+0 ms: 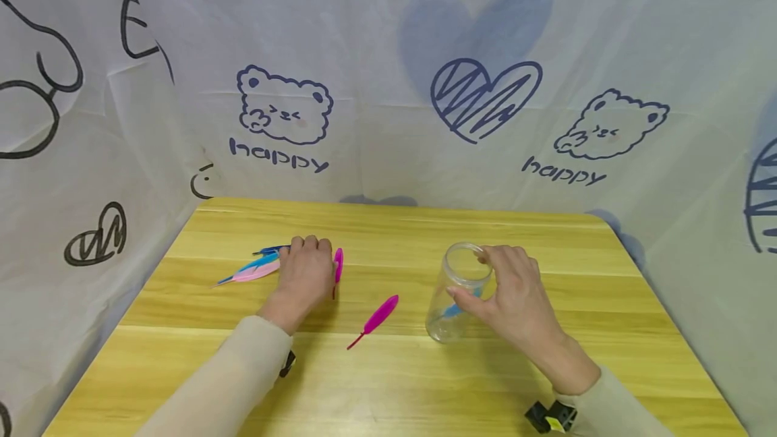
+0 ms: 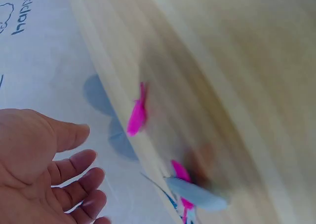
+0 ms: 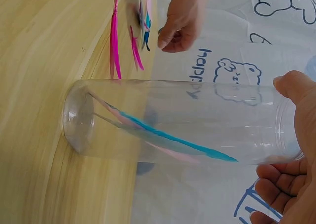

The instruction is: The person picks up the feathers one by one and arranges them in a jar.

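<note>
My right hand [image 1: 516, 292] grips a clear plastic jar [image 1: 438, 326] near its open mouth, thumb on one side and fingers on the other. Inside the jar lean a blue feather [image 3: 173, 137] and a pale pink feather [image 3: 180, 156]. Above the feathers at the left, my left hand [image 1: 305, 275] hovers with loosely bent fingers and holds nothing. Beside it lie a light pink feather [image 1: 256, 271], a blue feather [image 1: 260, 262] and a dark blue feather [image 1: 270, 249], partly hidden by the hand. One magenta feather [image 1: 338, 265] lies just right of that hand; another magenta feather [image 1: 382, 313] lies between both hands.
The wooden table [image 1: 376, 393] has light yellow grain. Behind and beside it hangs a white cloth [image 1: 376, 133] printed with bears, hearts and the word happy. A greyish feather [image 2: 197, 193] shows in the left wrist view.
</note>
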The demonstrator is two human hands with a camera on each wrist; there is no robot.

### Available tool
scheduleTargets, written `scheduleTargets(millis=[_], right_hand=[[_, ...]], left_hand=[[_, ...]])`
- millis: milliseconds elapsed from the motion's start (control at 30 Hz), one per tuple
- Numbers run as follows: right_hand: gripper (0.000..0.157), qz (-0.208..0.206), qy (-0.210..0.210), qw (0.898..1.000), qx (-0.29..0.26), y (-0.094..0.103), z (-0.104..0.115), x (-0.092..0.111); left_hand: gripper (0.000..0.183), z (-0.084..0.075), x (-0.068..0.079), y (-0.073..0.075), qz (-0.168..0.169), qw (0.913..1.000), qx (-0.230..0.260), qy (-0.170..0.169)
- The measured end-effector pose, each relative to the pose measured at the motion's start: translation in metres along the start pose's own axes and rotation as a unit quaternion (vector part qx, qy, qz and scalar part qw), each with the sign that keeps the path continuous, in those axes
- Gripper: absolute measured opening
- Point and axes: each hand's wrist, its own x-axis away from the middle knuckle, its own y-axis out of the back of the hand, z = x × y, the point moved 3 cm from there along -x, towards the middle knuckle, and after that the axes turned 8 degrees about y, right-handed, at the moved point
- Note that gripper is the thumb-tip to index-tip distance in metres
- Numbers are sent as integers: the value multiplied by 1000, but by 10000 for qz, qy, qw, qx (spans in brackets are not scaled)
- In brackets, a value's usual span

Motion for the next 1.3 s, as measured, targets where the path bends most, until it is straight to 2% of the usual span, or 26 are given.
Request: scheduleTargets(millis=[200,433,533,833,1033,1200,1300], right_hand=[[62,10,-18,10000,13,0,0,0],[62,-12,-1,10000,21,0,0,0],[62,-24,7,10000,18,0,0,0],[62,2,-21,10000,-6,0,-2,1],[62,-26,-8,10000,-9,0,-2,1],[62,6,-32,10000,3,1,-1,2],[61,13,-34,10000,12,1,-1,1]], left_hand=[[35,-1,2,-13,248,9988,-430,18],[42,-2,-3,-26,380,9952,-885,-156],[44,0,-4,-30,490,9940,-953,-200],[51,4,-3,-32,747,9918,-1032,-41],[45,2,-3,-36,973,9920,-797,-76],[24,1,-3,-41,1109,9916,-655,-122],[20,0,-4,-43,1056,9917,-698,-218]])
